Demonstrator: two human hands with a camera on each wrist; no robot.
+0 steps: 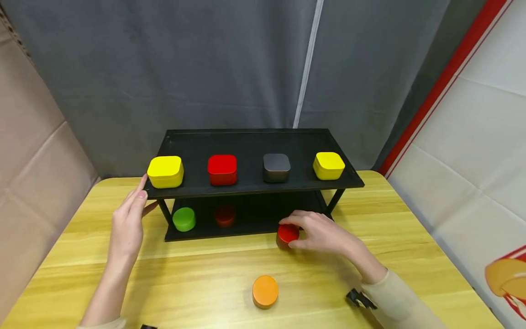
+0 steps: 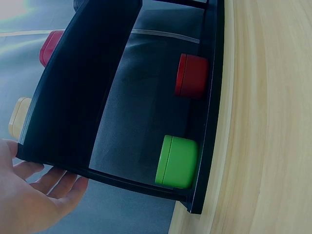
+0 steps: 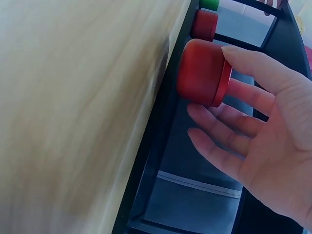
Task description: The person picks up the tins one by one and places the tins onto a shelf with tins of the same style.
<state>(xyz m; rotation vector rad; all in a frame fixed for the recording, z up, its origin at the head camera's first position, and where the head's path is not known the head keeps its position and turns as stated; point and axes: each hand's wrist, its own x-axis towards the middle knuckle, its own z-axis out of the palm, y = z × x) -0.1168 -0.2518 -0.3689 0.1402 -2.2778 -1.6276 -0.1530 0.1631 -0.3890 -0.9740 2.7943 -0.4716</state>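
Note:
My right hand (image 1: 318, 230) pinches a red round tin (image 1: 287, 234) between thumb and fingers at the front edge of the lower shelf. The right wrist view shows the thumb on one side of its lid, fingers on the other. My left hand (image 1: 129, 224) holds the left front corner of the black two-tier rack (image 1: 250, 188), with its fingers along the upper shelf's end. On the lower shelf sit a green round tin (image 1: 184, 220) at the left and another red round tin (image 1: 225, 215), shaded by the upper shelf.
Along the upper shelf stand a yellow square tin (image 1: 165, 172), a red one (image 1: 222, 170), a dark grey one (image 1: 276, 168) and another yellow tin (image 1: 328, 166). An orange round tin (image 1: 265, 291) rests on the wooden table (image 1: 197, 283) in front. A grey curtain (image 1: 230, 68) hangs behind.

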